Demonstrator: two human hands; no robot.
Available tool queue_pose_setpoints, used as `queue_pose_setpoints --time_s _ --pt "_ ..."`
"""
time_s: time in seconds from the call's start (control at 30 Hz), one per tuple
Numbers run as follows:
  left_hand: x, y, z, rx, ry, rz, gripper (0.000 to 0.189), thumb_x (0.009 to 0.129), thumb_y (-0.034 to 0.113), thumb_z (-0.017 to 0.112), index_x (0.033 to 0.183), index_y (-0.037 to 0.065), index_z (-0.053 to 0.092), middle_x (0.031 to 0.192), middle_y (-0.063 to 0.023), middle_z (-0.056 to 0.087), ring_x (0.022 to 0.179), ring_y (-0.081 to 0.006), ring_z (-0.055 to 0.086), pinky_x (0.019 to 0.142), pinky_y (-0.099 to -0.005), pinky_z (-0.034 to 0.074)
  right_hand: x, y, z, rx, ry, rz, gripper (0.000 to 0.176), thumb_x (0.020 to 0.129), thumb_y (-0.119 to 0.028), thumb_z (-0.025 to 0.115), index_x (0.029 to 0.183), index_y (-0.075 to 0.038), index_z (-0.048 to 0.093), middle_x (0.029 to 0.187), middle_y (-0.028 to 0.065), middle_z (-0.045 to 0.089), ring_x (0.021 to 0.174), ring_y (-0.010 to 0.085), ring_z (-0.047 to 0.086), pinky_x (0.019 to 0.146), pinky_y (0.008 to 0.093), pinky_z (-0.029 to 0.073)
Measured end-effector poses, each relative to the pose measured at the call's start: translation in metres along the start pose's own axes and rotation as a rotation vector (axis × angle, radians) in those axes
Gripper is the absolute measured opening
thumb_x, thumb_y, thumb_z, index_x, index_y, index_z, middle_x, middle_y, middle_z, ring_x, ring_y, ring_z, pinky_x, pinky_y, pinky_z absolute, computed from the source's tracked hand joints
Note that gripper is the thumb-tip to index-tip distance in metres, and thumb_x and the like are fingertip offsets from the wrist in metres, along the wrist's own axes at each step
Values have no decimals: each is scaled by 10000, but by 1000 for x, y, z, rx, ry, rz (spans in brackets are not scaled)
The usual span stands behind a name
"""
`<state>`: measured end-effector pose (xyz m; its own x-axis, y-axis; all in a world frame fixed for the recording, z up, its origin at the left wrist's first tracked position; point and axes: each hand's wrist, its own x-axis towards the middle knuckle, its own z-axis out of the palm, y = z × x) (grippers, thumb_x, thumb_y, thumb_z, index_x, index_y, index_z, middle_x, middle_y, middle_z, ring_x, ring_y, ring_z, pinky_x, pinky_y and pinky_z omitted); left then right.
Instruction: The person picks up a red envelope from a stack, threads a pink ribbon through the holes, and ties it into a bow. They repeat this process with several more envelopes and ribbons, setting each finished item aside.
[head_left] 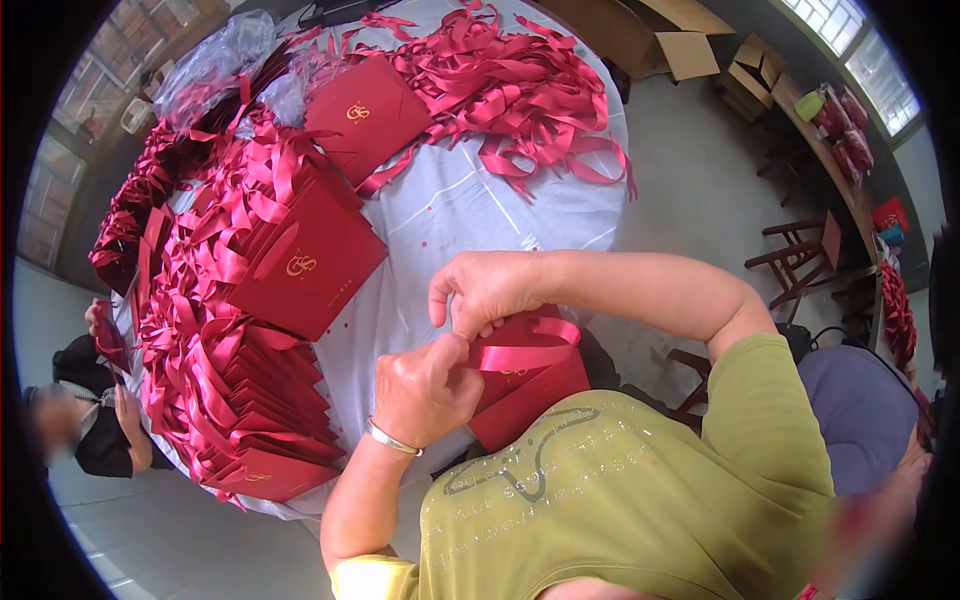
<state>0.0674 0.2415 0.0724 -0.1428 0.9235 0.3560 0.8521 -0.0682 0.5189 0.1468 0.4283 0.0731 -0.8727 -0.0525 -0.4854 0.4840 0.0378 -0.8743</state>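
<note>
Fingers closed, my left hand (430, 388), with a bracelet at its wrist, pinches the pink-red ribbon (530, 352) of a red paper gift bag (545, 392). The ribbon curves in a loop over the bag, which lies close against my body at the table edge. My right hand (492, 292) is just above, its thumb and fingertips pinched together and meeting the left fingertips. What sits between the right fingertips is hidden. Part of the bag is covered by my hands and the ribbon.
Rows of red gift bags (270, 400) with ribbon handles fill the table's left side. A heap of loose ribbons (510, 85) and plastic wrap (215, 65) lie at the back. Another person (95, 400) sits at left. Stools (800, 255) and cardboard boxes (750, 75) stand right.
</note>
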Motion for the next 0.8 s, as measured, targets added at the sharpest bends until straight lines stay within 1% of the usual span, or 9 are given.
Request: queue_pose_setpoints --time_s 0.13,0.2,0.33,0.37,0.43,0.53,0.63,0.7,0.8 --pt "1 -1 5 -32 45 -8 219 701 42 650 903 124 625 639 -60 638 528 -272 628 464 -389 487 0 5 1 -2 44 -46 307 716 -5 754 979 11 596 707 51 635 552 100 556 486 243 420" --pt "2 1 2 -11 10 8 221 704 45 652 907 129 634 643 -60 643 540 -269 635 472 -386 494 0 6 -1 47 171 -89 265 735 -12 746 943 -2 583 717 59 638 550 105 565 484 245 432" --pt "3 0 1 -54 -53 -30 196 716 54 665 894 135 652 677 -62 667 579 -265 655 497 -384 510 1 -2 -4 -55 231 -135 240 756 -35 739 927 -5 572 737 66 645 608 115 602 528 264 473" --pt "3 -1 2 -54 -52 -33 196 716 54 665 894 135 652 677 -62 667 579 -265 655 497 -384 510 9 4 -6 -102 283 -226 229 763 -44 736 928 0 582 749 69 651 642 120 617 561 273 493" --pt "3 -6 3 -165 -54 -39 163 711 35 700 863 85 667 655 -76 654 470 -187 607 477 -310 477 19 10 -13 -152 329 -319 220 770 -52 733 929 5 592 761 72 658 676 124 632 593 283 513" --pt "5 -7 3 -191 -61 -29 163 710 35 712 860 79 667 673 -77 662 481 -169 616 480 -296 479 28 13 -26 -264 521 -388 176 774 -63 736 914 22 668 794 71 678 714 127 646 659 287 538" --pt "5 -5 -1 -224 -94 -65 158 711 36 714 856 78 666 689 -76 671 525 -187 644 501 -305 497 16 -2 -30 -193 460 -311 184 743 -55 714 909 22 693 769 110 698 681 178 686 633 317 553" --pt "4 -8 2 -226 -87 -64 157 711 46 720 854 78 663 693 -80 673 554 -211 657 517 -320 507 14 -3 -32 -173 454 -300 162 742 -63 713 878 24 707 738 110 701 670 170 689 632 316 553" --pt "4 -9 0 -218 -117 -74 179 716 69 731 878 79 656 704 -90 679 609 -258 677 557 -349 526 12 -8 -28 -388 405 -238 174 783 -128 730 904 -3 728 826 94 728 737 172 686 715 314 553"
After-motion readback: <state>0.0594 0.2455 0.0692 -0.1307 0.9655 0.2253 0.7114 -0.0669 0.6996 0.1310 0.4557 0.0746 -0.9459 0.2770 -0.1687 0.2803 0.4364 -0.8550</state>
